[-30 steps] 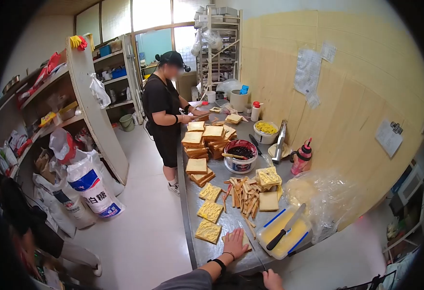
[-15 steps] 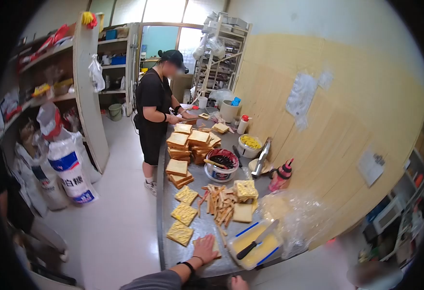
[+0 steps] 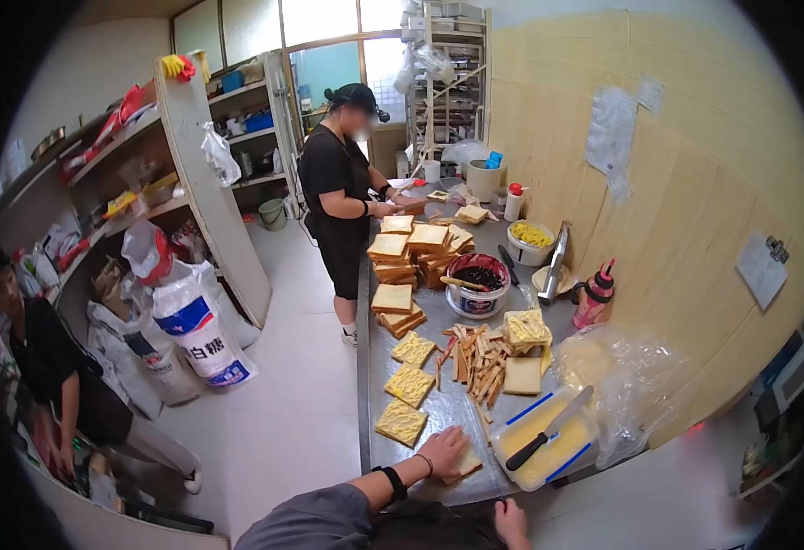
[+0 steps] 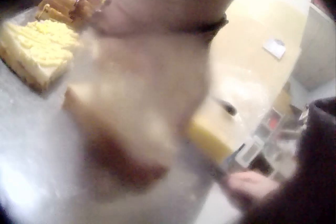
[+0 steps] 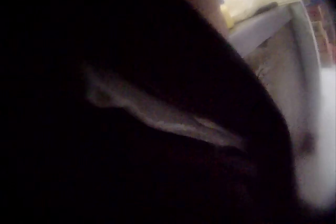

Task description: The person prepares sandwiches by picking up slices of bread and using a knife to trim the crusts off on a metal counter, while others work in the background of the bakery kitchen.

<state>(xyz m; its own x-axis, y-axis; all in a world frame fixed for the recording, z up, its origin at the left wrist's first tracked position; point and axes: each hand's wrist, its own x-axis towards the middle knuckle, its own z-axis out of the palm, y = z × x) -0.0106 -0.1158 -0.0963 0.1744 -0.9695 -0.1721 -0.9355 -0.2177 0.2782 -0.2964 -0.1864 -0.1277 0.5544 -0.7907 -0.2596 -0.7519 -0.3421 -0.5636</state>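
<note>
In the head view my left hand (image 3: 443,453) rests on a slice of bread (image 3: 468,466) at the near end of the metal table (image 3: 385,458). Blur in the left wrist view softens this hand and the bread (image 4: 126,166), whose brown crust side faces the camera. My right hand (image 3: 512,522) is low beside the table edge; the left wrist view shows its fingers (image 4: 254,184) curled round the dark handle of a knife (image 4: 220,174). Several bread slices with yellow spread (image 3: 401,422) lie just beyond my left hand. The right wrist view is mostly dark.
A tub of yellow spread (image 3: 505,431) with a spreading knife (image 3: 549,431) across it stands to the right. Cut crusts (image 3: 483,359), stacked bread (image 3: 391,247) and a bucket of dark filling (image 3: 475,302) sit farther back. Another person (image 3: 333,183) works at the far left side.
The head view swung right, then back left. My left hand, earlier flat with fingers spread on the bread, now lies more across it, and the slice sits at a different angle.
</note>
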